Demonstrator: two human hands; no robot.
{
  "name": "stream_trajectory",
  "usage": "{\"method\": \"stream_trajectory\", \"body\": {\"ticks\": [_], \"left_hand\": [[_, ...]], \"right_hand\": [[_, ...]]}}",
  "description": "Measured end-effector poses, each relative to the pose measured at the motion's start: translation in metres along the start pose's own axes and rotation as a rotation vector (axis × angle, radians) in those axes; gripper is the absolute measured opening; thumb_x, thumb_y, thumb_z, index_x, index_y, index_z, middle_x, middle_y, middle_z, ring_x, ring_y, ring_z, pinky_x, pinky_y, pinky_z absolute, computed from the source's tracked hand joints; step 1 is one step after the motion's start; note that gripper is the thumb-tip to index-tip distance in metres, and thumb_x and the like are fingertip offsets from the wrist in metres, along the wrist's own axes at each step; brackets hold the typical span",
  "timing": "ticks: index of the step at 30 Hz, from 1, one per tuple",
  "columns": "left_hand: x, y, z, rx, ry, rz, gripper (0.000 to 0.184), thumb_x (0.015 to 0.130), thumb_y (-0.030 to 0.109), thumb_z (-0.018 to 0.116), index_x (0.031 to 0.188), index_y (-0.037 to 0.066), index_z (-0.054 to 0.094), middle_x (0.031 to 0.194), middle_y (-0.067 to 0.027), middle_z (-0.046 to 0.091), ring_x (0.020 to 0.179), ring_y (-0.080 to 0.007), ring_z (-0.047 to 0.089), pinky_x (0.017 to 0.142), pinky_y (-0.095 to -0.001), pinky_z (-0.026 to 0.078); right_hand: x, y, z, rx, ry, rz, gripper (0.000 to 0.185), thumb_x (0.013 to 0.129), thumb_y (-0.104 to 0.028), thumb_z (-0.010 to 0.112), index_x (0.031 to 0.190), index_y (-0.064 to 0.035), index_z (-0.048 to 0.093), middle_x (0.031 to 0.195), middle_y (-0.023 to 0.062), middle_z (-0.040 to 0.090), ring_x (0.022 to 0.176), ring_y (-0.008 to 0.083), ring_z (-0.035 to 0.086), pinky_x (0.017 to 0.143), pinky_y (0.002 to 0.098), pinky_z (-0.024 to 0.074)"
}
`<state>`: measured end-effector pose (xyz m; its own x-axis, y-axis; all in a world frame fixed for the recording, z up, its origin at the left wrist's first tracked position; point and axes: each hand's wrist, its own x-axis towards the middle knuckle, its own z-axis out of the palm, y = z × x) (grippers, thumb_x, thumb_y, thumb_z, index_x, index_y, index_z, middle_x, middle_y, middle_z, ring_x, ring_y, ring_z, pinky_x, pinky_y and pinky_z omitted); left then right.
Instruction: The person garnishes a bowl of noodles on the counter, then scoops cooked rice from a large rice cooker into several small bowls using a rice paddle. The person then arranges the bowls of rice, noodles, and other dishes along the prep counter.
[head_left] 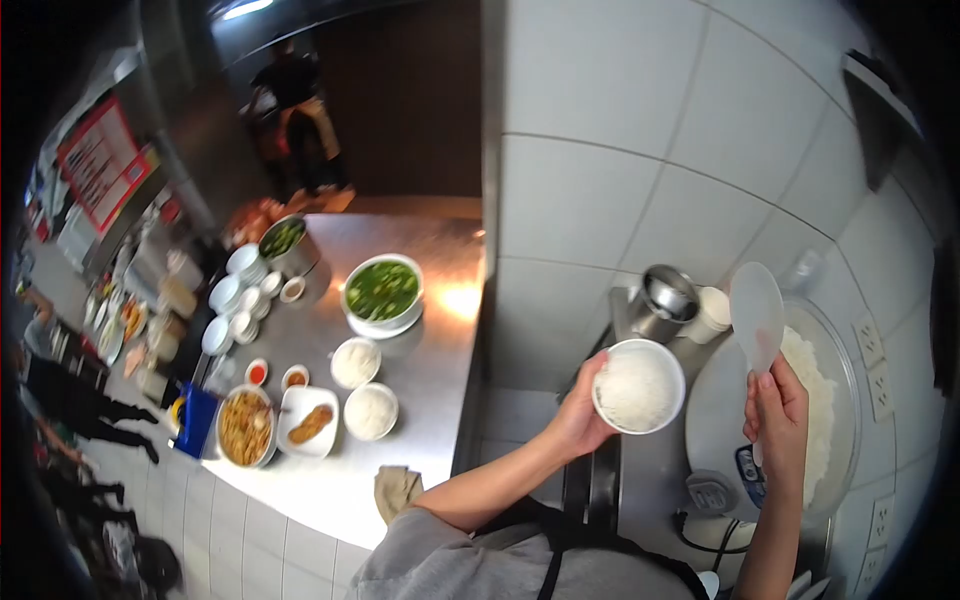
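Note:
My left hand [577, 417] is wrapped round the side of a white bowl [679, 388], which is filled with white rice [637, 388]. My right hand [777, 420] grips the handle of a pale, translucent rice paddle [757, 305], its blade pointing up. Below and behind the paddle is a large rice cooker [706, 425] with a wide rim, holding more cooked rice [806, 385]; my right forearm and hand hide part of it. Between the bowl and the cooker's far side stand a metal container [664, 300] and a white cup [711, 312].
On the steel counter [430, 345] at left stand a bowl of green soup [383, 292], two rice bowls [370, 411], a noodle bowl [246, 428], a square dish [309, 440] and stacked small bowls [226, 295]. A folded cloth [397, 490] lies at its edge. Other people [300, 110] are further off.

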<state>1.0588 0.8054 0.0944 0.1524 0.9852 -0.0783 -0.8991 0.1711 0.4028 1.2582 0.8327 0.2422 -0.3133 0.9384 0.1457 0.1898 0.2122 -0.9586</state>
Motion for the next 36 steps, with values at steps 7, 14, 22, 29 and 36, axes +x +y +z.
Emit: {"method": "stream_trajectory", "body": {"ticks": [7, 14, 22, 29, 36], "left_hand": [[-0.077, 0.028, -0.146, 0.278, 0.626, 0.564, 0.052, 0.096, 0.041, 0.028, 0.122, -0.002, 0.043, 0.115, -0.0167, 0.055, 0.102, -0.0245, 0.058, 0.085, -0.0351, 0.048], [-0.06, 0.086, -0.289, 1.089, 1.274, 1.126, 0.048, 0.098, 0.031, 0.029, 0.117, -0.011, 0.042, 0.114, -0.0293, 0.049, 0.109, -0.039, 0.047, 0.096, -0.039, 0.034], [-0.037, 0.107, -0.326, 1.11, 1.822, 1.074, 0.036, 0.095, 0.022, 0.033, 0.093, -0.01, 0.05, 0.09, -0.0316, 0.054, 0.086, -0.0462, 0.05, 0.078, -0.0494, 0.038], [-0.042, 0.082, -0.285, 0.34, 1.277, 1.11, 0.052, 0.093, 0.04, 0.032, 0.125, -0.001, 0.034, 0.131, -0.0177, 0.031, 0.119, -0.0294, 0.035, 0.1, -0.0384, 0.025], [-0.051, -0.048, -0.192, 1.153, 0.656, 0.229, 0.06, 0.094, 0.045, 0.032, 0.137, 0.003, 0.027, 0.128, -0.0134, 0.04, 0.114, -0.0242, 0.04, 0.097, -0.0384, 0.031]], "right_hand": [[0.006, 0.018, 0.045, 0.082, -0.245, 0.02, 0.041, 0.095, -0.014, 0.043, 0.133, 0.0002, 0.038, 0.074, -0.0017, 0.045, 0.048, 0.0002, 0.035, 0.039, 0.0151, 0.032], [-0.003, 0.013, 0.053, 0.084, -0.284, 0.08, 0.039, 0.095, -0.013, 0.043, 0.132, -0.0011, 0.039, 0.076, -0.0011, 0.045, 0.049, 0.0016, 0.036, 0.041, 0.0163, 0.0334], [-0.026, 0.028, 0.037, 0.108, -0.25, 0.132, 0.039, 0.094, -0.011, 0.043, 0.132, -0.0024, 0.039, 0.074, -0.0015, 0.044, 0.048, 0.0016, 0.035, 0.04, 0.016, 0.0309], [-0.122, 0.096, 0.039, -0.218, -0.199, 0.032, 0.015, 0.083, -0.019, 0.062, 0.089, -0.0047, 0.062, 0.065, 0.0026, 0.057, 0.055, 0.0104, 0.049, 0.052, 0.0288, 0.0386], [-0.257, 0.183, 0.035, -0.557, 0.344, 0.21, 0.029, 0.075, -0.005, 0.058, 0.104, -0.0046, 0.06, 0.112, 0.0132, 0.051, 0.079, 0.0323, 0.058, 0.07, 0.0403, 0.0482]]}}
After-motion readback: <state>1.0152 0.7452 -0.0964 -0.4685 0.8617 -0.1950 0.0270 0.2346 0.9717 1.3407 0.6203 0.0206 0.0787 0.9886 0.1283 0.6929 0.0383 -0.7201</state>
